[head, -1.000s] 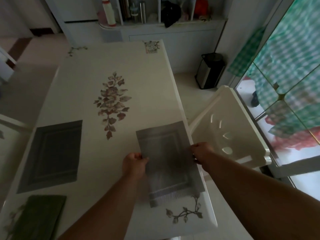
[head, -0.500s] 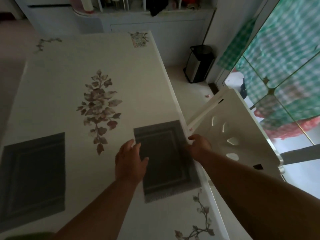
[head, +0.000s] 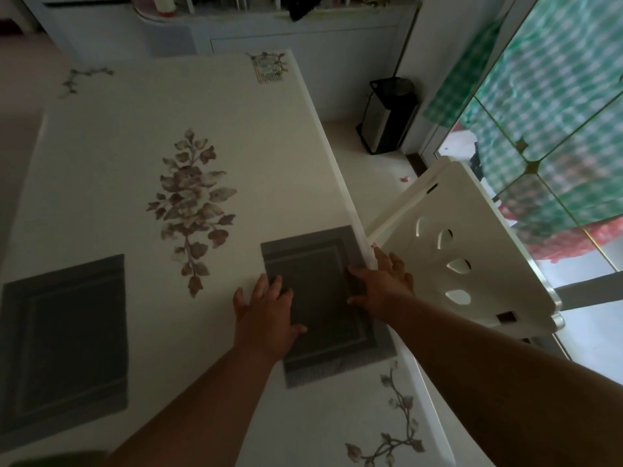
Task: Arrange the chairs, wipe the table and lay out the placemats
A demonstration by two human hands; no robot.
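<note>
A grey placemat (head: pixel 320 288) lies flat on the white table (head: pixel 111 156) beside its right edge. My left hand (head: pixel 266 315) rests palm down on the mat's left side with the fingers spread. My right hand (head: pixel 381 284) presses flat on the mat's right side at the table edge, fingers apart. A second grey placemat (head: pixel 64 338) lies flat at the left. A white chair (head: pixel 472 264) with cut-out holes in its back stands tilted just beyond the right table edge, close to my right hand.
A dark green cloth (head: pixel 64 458) shows at the bottom left edge of the table. A black bin (head: pixel 387 116) stands on the floor by the far wall. A white cabinet (head: pixel 269 28) runs behind the table. A glass door with green checked fabric (head: pixel 556 96) is at the right.
The placemat went from held up by both hands to lying flat on the table. Both hands have let go of its edges and now press flat on top of it.
</note>
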